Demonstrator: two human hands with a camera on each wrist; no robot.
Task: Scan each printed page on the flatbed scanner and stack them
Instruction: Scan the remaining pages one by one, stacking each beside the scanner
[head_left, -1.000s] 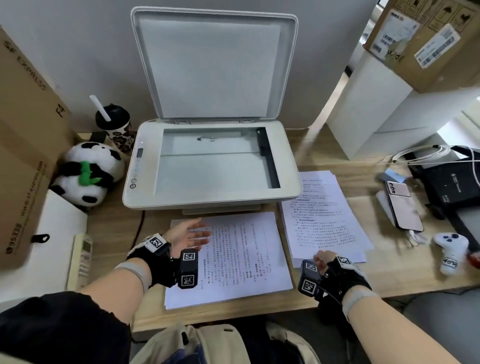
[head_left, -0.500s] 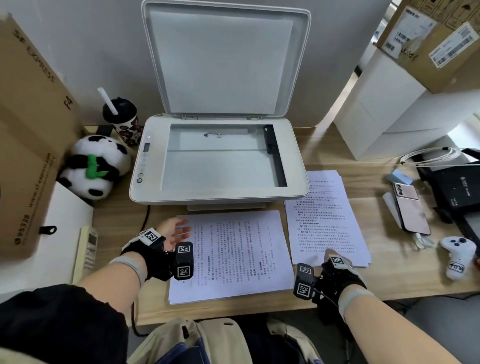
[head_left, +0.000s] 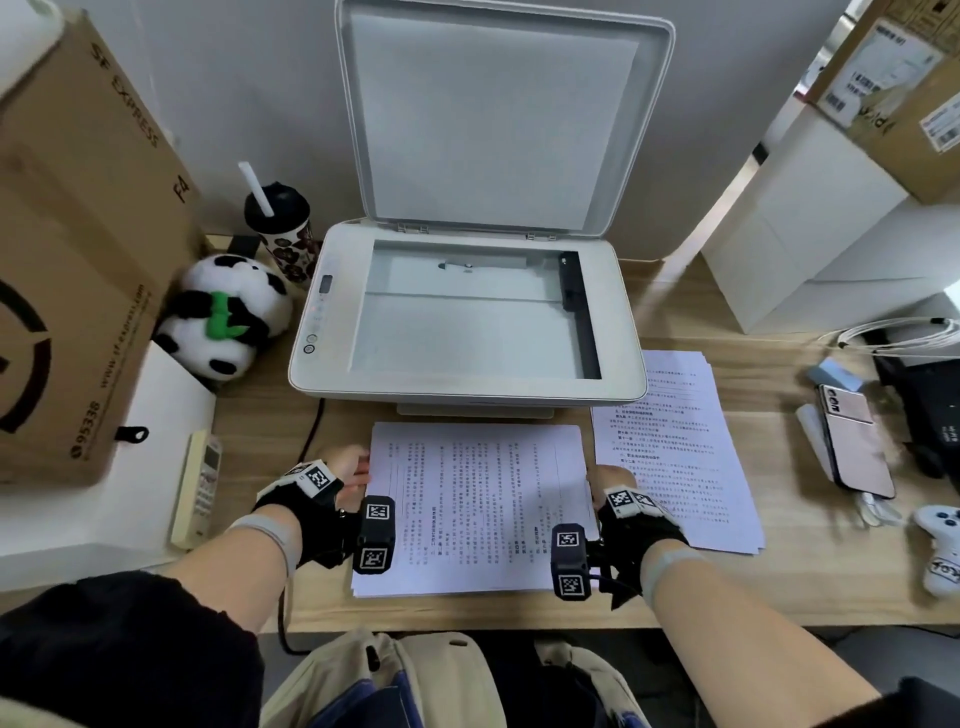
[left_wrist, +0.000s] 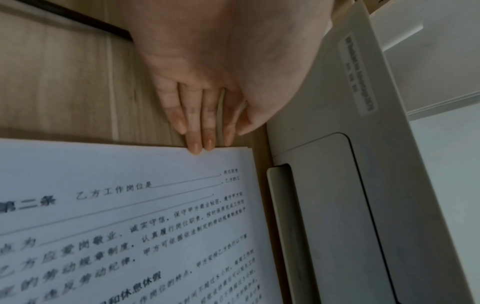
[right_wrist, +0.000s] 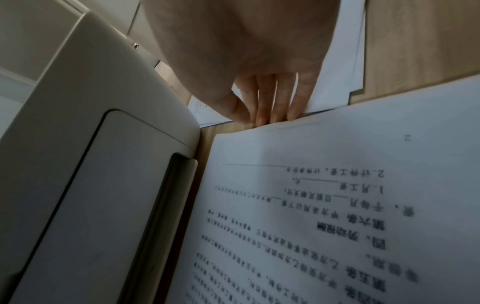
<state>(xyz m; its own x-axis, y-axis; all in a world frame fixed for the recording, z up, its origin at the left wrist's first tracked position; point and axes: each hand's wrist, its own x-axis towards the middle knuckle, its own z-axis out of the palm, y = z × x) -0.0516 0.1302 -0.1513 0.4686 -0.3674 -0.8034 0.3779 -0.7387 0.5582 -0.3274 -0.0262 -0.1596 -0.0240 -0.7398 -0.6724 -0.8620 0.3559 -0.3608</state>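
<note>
Far out to the left of my left hand I see a cardboard box (head_left: 78, 249), a panda plush (head_left: 228, 317) and a lidded cup (head_left: 280, 228) with a straw, and just outside that wrist lies a remote control (head_left: 200, 488) on the wooden desk (head_left: 753, 587).

My left hand (head_left: 345, 470) is at the left edge of the near paper stack (head_left: 478, 504). From the left wrist view the fingers (left_wrist: 197, 131) are straight and pressed together, tips touching the stack's edge; they lie flat against the desk, nothing pinched.

Between my two hands sits that stack, printed side up, text running sideways to me. Beyond both hands, directly past the stack's far edge, is the flatbed scanner (head_left: 467, 312), its lid (head_left: 498, 114) raised upright against the wall and the glass bare.

My right hand (head_left: 613, 480) meets the stack's right edge. In the right wrist view its fingers (right_wrist: 267, 105) are straight and close together, tips touching the top sheets where the edge lifts slightly; I cannot tell whether the thumb is under the paper.

Just outside my right hand, touching it from underneath, is a second paper pile (head_left: 675, 447), fanned a little. Further right lie a phone (head_left: 852, 441), a coiled white cable (head_left: 893, 332) and a small white controller (head_left: 940, 545).
</note>
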